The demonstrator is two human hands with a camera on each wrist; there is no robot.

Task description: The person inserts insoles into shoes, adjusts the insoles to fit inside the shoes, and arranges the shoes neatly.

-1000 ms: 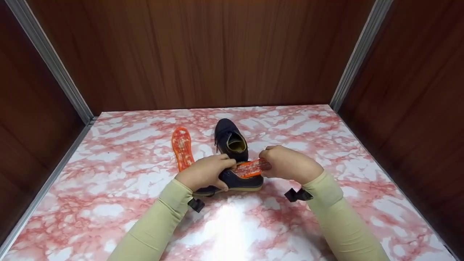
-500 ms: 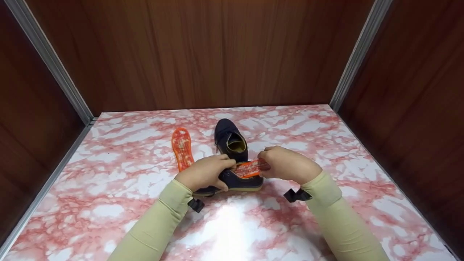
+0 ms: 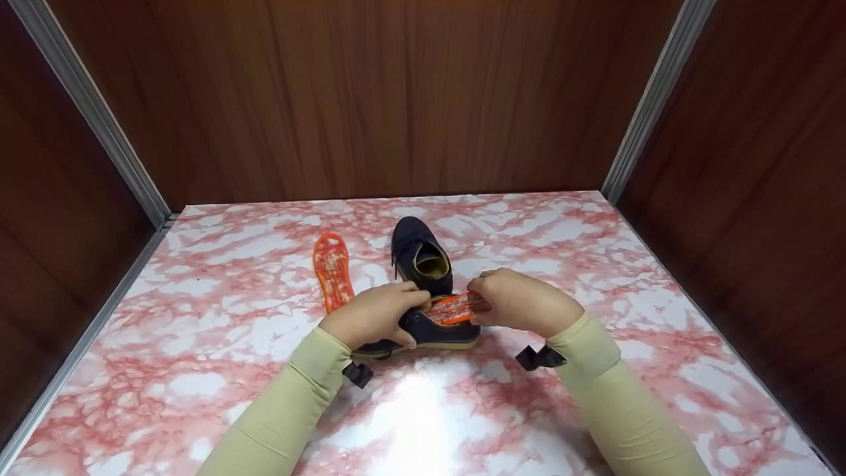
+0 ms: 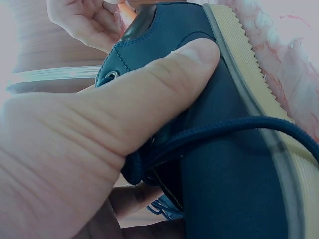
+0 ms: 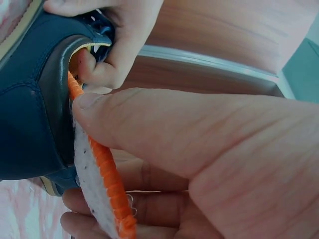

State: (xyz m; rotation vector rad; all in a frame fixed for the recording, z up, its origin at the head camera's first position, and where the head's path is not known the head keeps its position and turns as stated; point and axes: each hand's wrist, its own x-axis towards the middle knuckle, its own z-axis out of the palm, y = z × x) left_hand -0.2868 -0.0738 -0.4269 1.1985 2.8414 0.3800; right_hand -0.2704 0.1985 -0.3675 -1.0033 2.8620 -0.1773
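Note:
A dark blue lace-up shoe with a cream sole lies sideways in front of me, toe to the left. My left hand grips it over the laces, thumb along the near side, as the left wrist view shows. My right hand pinches the rear end of an orange-edged insole, whose front part is inside the shoe opening. In the right wrist view the insole's edge runs between thumb and fingers, white underside toward the shoe heel. The insole's front end is hidden in the shoe.
A second dark shoe stands just behind, toe away from me, its yellowish lining showing. Another orange insole lies to the left, its near end behind my left hand. The marbled table is bounded by brown wood panels.
My right hand has moved slightly left toward the shoe, and a little less of the insole shows outside it. The left hand and the held shoe have stayed in place.

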